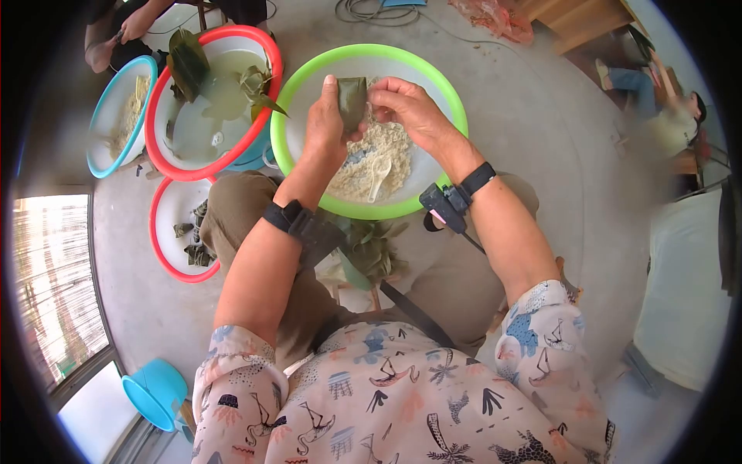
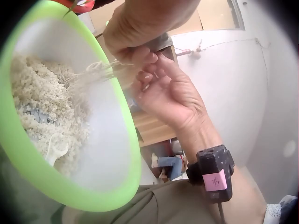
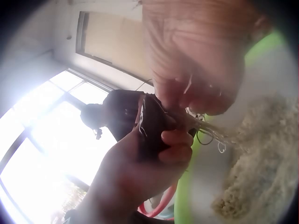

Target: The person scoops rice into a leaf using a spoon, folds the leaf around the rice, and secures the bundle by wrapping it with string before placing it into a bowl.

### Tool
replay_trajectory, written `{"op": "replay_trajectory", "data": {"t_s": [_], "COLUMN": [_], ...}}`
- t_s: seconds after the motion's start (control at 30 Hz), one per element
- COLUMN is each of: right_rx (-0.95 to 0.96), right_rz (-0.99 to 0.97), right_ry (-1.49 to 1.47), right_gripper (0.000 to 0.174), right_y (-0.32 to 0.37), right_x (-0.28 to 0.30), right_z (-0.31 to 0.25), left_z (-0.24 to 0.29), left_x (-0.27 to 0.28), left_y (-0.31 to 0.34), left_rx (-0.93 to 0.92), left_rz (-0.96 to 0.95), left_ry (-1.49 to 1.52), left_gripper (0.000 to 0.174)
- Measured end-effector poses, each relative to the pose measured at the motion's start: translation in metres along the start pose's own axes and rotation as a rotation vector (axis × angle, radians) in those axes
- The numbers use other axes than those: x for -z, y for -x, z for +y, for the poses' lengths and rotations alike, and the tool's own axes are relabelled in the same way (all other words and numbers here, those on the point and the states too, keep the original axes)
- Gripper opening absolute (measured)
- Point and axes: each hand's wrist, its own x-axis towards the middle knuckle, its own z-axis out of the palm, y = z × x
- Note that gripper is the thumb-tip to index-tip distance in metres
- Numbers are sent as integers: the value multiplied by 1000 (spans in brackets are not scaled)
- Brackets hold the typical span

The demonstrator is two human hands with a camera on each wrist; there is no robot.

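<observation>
My left hand [image 1: 326, 120] grips a rice dumpling [image 1: 351, 104] wrapped in dark green leaf, its thumb along the leaf's side. Close beside it, the right hand [image 1: 413, 112] has its thumb and fingers bent together, pinching thin pale strings [image 2: 96, 72] next to the wrapper. In the right wrist view the strings [image 3: 212, 133] trail from between both hands down over the rice. Both hands are above a green-rimmed basin [image 1: 461, 127] of pale rice [image 1: 392, 151], where a white spoon [image 1: 378, 179] lies.
Left of the green basin stands a red-rimmed basin [image 1: 272, 58] with water and leaves, with a blue-rimmed basin [image 1: 94, 143] beyond. Several wrapped dumplings [image 1: 199, 254] lie in a lower red-rimmed basin [image 1: 156, 240]. Leaves [image 1: 372, 251] are between my knees. Another person's arm [image 1: 143, 22] shows at top left.
</observation>
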Motion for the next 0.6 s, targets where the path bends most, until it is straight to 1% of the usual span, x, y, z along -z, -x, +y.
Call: {"op": "replay_trajectory", "data": {"t_s": [0.03, 0.1, 0.17, 0.2, 0.27, 0.3, 0.33, 0.43, 0.6], "right_rx": [-5, -5, -38, -37, -24, -22, 9, 63, 102], "right_rz": [17, 34, 73, 75, 154, 159, 199, 275, 368], "right_ry": [-38, -82, -190, -192, -215, -216, -236, -267, -269], "right_gripper": [14, 12, 11, 11, 11, 11, 11, 13, 16], "right_y": [-1, -2, -2, -3, -4, -2, -1, 2, 8], "right_x": [1, 3, 5, 9, 20, 24, 28, 42, 63], "right_z": [1, 3, 4, 6, 9, 7, 4, -2, -6], "left_z": [1, 3, 1, 1, 2, 4, 4, 3, 5], "left_x": [-2, -4, 1, 1, 3, 3, 6, 14, 23], "left_y": [-2, -3, -8, -8, -9, -8, -10, -14, -15], "left_rx": [1, 13, 1, -11, -1, 6, 9, 12, -24], "left_rz": [1, 67, 52, 36, 47, 60, 40, 55, 89], "left_ry": [-7, 60, 92, 128, 132, 139, 151, 173, 194], "left_gripper": [50, 48, 49, 49, 48, 46, 45, 50, 48]}}
